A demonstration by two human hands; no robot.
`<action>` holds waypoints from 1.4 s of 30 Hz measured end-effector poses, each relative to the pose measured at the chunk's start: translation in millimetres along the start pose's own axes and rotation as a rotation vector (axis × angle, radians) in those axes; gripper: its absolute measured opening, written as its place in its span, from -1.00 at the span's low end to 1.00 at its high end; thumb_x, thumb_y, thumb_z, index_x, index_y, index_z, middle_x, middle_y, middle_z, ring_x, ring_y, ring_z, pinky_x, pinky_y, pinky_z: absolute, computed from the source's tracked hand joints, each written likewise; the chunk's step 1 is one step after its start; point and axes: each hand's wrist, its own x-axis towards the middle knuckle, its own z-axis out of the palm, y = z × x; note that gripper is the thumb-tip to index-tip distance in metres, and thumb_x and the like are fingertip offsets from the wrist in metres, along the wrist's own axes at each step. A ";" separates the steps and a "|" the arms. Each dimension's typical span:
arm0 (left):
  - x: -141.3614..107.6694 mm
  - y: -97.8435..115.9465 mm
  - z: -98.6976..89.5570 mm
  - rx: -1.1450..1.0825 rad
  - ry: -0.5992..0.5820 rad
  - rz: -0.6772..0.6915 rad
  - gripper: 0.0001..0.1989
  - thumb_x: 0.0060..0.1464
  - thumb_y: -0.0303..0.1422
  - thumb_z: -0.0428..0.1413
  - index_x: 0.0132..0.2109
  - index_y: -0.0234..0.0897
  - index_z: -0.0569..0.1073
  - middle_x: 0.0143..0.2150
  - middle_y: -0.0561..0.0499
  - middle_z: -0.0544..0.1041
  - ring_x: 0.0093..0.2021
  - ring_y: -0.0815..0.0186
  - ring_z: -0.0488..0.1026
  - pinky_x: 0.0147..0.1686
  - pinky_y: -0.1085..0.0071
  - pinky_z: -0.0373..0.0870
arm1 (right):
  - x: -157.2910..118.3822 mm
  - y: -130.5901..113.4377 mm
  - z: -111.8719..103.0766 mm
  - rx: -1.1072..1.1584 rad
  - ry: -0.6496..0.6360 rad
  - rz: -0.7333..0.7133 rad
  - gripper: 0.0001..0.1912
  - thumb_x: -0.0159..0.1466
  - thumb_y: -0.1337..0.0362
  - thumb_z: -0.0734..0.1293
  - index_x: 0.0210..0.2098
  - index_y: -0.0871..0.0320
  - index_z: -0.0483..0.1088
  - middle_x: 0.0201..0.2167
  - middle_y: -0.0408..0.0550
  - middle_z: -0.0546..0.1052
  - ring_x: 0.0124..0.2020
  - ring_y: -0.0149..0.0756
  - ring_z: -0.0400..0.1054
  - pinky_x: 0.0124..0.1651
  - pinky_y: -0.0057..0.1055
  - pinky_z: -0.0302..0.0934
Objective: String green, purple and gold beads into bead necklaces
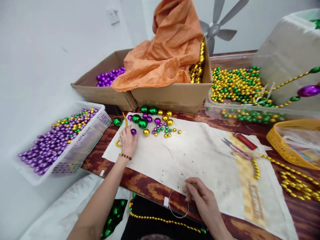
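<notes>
My left hand [128, 141] is over the left part of a white cloth [155, 160], with its fingers curled down on a string of gold beads [125, 120]. Part of that string is hidden beneath the hand. Just beside the fingers is a purple bead [133, 132]. My right hand [200, 195], near the cloth's front edge, pinches a long thin needle [178, 165] that points up and to the left. A loop of thread [170, 206] hangs below those fingers. Loose green beads [142, 123], gold beads [146, 132] and small mixed beads [161, 129] lie along the cloth's back edge.
A white basket [100, 115] of beads stands left. Behind are a cardboard box [165, 96] with orange cloth [165, 53] and a clear bin [215, 108] of beads. Rightward are snips [237, 150], a red-handled tool [245, 141], gold strands [295, 186] and a yellow basket [277, 143].
</notes>
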 end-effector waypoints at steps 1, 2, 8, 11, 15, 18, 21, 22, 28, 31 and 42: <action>3.8 -7.6 -1.1 0.017 -0.048 0.004 -0.46 0.18 -0.34 0.12 0.29 -0.36 0.32 0.19 -0.34 0.40 0.16 -0.15 0.32 0.09 -0.06 0.29 | 0.2 0.8 -0.7 -0.003 -0.008 0.008 -0.58 0.37 -0.11 0.28 -0.21 0.15 0.40 -0.44 -0.06 0.53 -0.54 -0.34 0.40 -0.41 -0.44 0.35; 7.6 -13.8 -2.0 0.024 -0.090 0.020 -0.48 0.17 -0.35 0.13 0.26 -0.34 0.34 0.16 -0.33 0.43 0.14 -0.15 0.33 0.09 -0.07 0.30 | 0.4 1.5 -1.3 -0.009 -0.015 0.013 -0.59 0.37 -0.11 0.28 -0.20 0.14 0.40 -0.43 -0.06 0.53 -0.53 -0.34 0.40 -0.41 -0.44 0.35; 12.8 -15.1 -9.5 -0.388 -0.060 0.042 -0.72 0.14 -0.29 0.17 -0.01 -0.25 0.51 0.00 -0.20 0.53 0.05 0.01 0.44 0.12 0.01 0.33 | 2.0 0.2 -0.1 -0.048 -0.025 -0.013 -0.61 0.39 -0.09 0.26 -0.20 0.14 0.40 -0.43 -0.07 0.54 -0.54 -0.35 0.41 -0.42 -0.45 0.33; -6.9 9.0 -18.9 -0.922 -0.146 -0.081 -0.63 0.08 -0.19 0.25 -0.01 -0.25 0.53 -0.05 -0.12 0.57 -0.07 0.15 0.51 0.00 0.18 0.43 | 0.7 -4.8 5.5 -0.051 -0.026 -0.055 -0.63 0.40 -0.06 0.25 -0.21 0.14 0.38 -0.45 -0.08 0.55 -0.56 -0.37 0.42 -0.43 -0.47 0.31; -40.4 52.9 -33.4 -1.364 -0.312 -0.270 -0.62 0.04 -0.20 0.32 0.00 -0.19 0.56 -0.05 -0.06 0.60 -0.14 0.28 0.53 -0.19 0.37 0.45 | -0.3 -10.6 15.5 -0.025 -0.065 -0.095 -0.70 0.42 0.01 0.23 -0.21 0.12 0.37 -0.45 -0.10 0.57 -0.58 -0.40 0.43 -0.43 -0.48 0.31; -55.8 79.8 -38.8 -1.458 -0.350 -0.299 -0.70 0.08 -0.23 0.30 -0.04 -0.16 0.60 -0.04 -0.05 0.61 -0.16 0.34 0.52 -0.24 0.44 0.42 | -0.7 -11.6 19.1 -0.013 -0.067 -0.101 -0.73 0.43 0.05 0.21 -0.21 0.11 0.36 -0.44 -0.10 0.57 -0.58 -0.40 0.43 -0.44 -0.48 0.29; -62.8 95.6 -39.1 -1.461 -0.389 -0.290 -0.68 0.09 -0.24 0.29 0.01 -0.14 0.60 0.01 -0.06 0.60 -0.13 0.34 0.51 -0.22 0.45 0.42 | -1.9 -9.8 18.5 -0.034 -0.075 -0.098 -0.75 0.43 0.08 0.21 -0.22 0.11 0.36 -0.45 -0.13 0.56 -0.58 -0.41 0.42 -0.45 -0.49 0.28; -64.2 98.6 -39.0 -1.448 -0.402 -0.275 -0.66 0.09 -0.25 0.29 0.03 -0.13 0.60 0.01 -0.06 0.60 -0.11 0.33 0.51 -0.19 0.45 0.43 | -2.4 -8.8 17.8 -0.039 -0.079 -0.098 -0.76 0.43 0.09 0.21 -0.23 0.11 0.36 -0.46 -0.14 0.55 -0.59 -0.41 0.41 -0.45 -0.49 0.28; -70.9 103.6 -44.2 -1.269 -0.324 -0.085 -0.62 0.13 -0.29 0.28 0.11 -0.10 0.55 0.10 -0.05 0.52 0.04 0.28 0.48 0.06 0.35 0.42 | -6.0 -6.7 15.9 -0.018 -0.066 -0.095 -0.78 0.45 0.13 0.19 -0.22 0.12 0.34 -0.43 -0.13 0.56 -0.57 -0.43 0.42 -0.43 -0.50 0.29; -73.4 103.1 -47.1 -1.174 -0.281 -0.040 -0.59 0.15 -0.29 0.27 0.15 -0.12 0.49 0.05 -0.05 0.54 -0.03 0.30 0.49 -0.01 0.36 0.44 | -6.5 -9.1 15.8 0.006 -0.042 -0.115 -0.79 0.45 0.13 0.19 -0.21 0.11 0.34 -0.45 -0.14 0.55 -0.58 -0.43 0.42 -0.44 -0.50 0.29; -79.5 97.0 -41.0 -0.966 -0.248 0.267 -0.68 0.27 -0.34 0.13 0.15 -0.15 0.37 0.04 -0.12 0.52 -0.02 0.25 0.52 -0.07 0.29 0.49 | -3.2 -21.9 1.7 0.026 0.081 -0.127 -0.76 0.41 0.07 0.25 -0.20 0.12 0.37 -0.52 -0.17 0.50 -0.64 -0.42 0.35 -0.53 -0.48 0.29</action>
